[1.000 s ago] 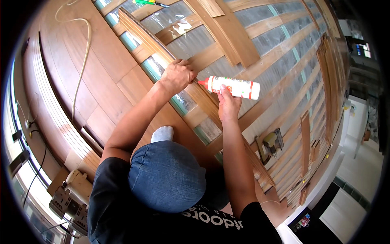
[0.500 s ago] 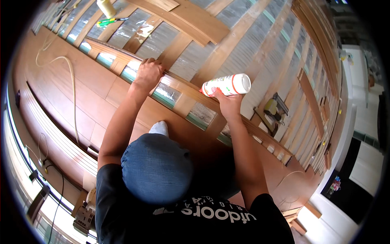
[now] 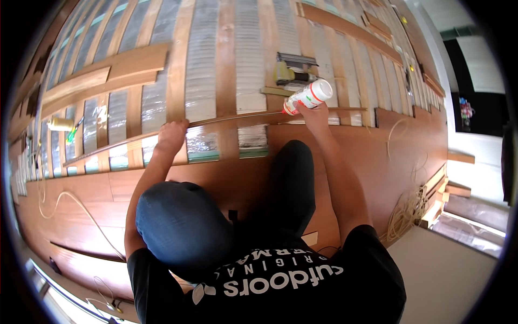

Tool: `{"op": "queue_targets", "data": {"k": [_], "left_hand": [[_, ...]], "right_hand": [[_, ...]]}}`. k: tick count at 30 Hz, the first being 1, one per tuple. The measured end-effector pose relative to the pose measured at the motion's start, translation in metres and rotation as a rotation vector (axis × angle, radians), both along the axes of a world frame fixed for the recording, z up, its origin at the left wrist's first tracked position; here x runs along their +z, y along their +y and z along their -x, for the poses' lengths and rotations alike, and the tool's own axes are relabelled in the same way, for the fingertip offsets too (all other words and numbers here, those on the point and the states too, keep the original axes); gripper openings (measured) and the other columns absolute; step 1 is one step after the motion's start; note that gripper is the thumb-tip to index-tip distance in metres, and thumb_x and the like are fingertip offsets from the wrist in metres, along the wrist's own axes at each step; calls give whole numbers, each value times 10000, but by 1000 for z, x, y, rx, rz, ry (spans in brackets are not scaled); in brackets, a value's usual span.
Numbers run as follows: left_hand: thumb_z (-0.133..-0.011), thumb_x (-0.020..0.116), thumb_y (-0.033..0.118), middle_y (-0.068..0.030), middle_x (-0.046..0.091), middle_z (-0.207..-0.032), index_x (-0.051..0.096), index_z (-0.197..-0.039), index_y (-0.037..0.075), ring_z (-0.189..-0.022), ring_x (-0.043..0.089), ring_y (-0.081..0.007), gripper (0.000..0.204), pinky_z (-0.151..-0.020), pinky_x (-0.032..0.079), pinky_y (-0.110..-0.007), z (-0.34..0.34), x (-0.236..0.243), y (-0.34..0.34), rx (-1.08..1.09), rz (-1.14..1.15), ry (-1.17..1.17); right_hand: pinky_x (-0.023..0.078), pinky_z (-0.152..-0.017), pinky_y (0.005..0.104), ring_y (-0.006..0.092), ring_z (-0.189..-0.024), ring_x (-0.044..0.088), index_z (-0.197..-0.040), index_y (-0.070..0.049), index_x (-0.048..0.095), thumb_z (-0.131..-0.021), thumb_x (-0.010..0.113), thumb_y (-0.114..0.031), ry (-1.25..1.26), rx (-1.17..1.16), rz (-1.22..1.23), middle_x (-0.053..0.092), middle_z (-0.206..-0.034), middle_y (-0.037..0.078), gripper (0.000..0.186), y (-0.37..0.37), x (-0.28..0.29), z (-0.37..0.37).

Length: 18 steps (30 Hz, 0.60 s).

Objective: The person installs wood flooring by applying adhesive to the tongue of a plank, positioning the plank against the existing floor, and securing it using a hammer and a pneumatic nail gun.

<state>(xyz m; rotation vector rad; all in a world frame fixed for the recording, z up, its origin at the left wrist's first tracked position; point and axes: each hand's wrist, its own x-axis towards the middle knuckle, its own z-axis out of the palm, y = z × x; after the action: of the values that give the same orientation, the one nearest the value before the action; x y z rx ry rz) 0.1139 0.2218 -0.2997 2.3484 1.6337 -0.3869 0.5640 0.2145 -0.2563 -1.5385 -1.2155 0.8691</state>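
A long, narrow wooden floorboard [image 3: 232, 120] runs across in front of me, tipped up along the joists. My left hand [image 3: 174, 135] is closed over its upper edge, left of the middle. In my right hand [image 3: 314, 114] is a white squeeze bottle [image 3: 310, 94] with red bands, its red nozzle pointing down to the left. The nozzle is at the board's edge, towards the right end; whether it touches, and whether anything flows out, I cannot tell. Just beyond the bottle, a nail gun [image 3: 295, 71] lies on the joists.
Wooden joists [image 3: 225, 59] cross silvery sheeting. Loose boards [image 3: 118, 63] lie at the far left, with a yellowish bottle [image 3: 60, 124] and a green utility knife [image 3: 72, 134] nearer. Laid brown flooring [image 3: 81, 186] is under me. Coiled hose [image 3: 407, 213] lies at the right.
My view has turned and shifted to the right. My right hand has carried the squeeze bottle rightward along the board, nearer its right end. The left hand still grips the board.
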Motion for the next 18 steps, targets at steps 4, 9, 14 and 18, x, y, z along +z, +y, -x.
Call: {"op": "queue_targets", "data": {"k": [4, 9, 14, 18], "left_hand": [[-992, 642, 233, -151, 733, -1067, 623, -1165, 122, -977, 728, -392, 206, -834, 587, -509, 20, -22, -4, 12, -25, -36], [-973, 666, 264, -123, 731, -1044, 652, -1124, 158, -969, 708, -371, 186, -825, 564, -514, 9, -18, -7, 32, -29, -58], [-954, 695, 259, -103, 725, -1037, 637, -1187, 173, -959, 703, -382, 255, -795, 566, -509, 14, -9, -4, 40, -13, -32], [-934, 728, 243, -94, 738, -1054, 645, -1187, 175, -960, 718, -375, 275, -783, 585, -509, 20, -21, 0, 10, -4, -47]], "right_hand": [[570, -863, 314, 135, -970, 717, -1153, -25, 703, -826, 855, -115, -52, -84, 24, 768, -1072, 61, 371, 3, -2, -86], [579, -870, 338, 170, -1000, 734, -1189, -30, 695, -803, 874, -184, -183, -272, 106, 774, -1092, 85, 452, -3, -12, -225], [579, -862, 363, 225, -992, 735, -1188, 10, 669, -799, 882, -197, -184, -411, 26, 763, -1107, 150, 490, 8, -17, -326], [580, -859, 363, 210, -970, 734, -1148, 9, 685, -802, 873, -159, -217, -475, 111, 767, -1085, 137, 429, 6, -14, -384]]}}
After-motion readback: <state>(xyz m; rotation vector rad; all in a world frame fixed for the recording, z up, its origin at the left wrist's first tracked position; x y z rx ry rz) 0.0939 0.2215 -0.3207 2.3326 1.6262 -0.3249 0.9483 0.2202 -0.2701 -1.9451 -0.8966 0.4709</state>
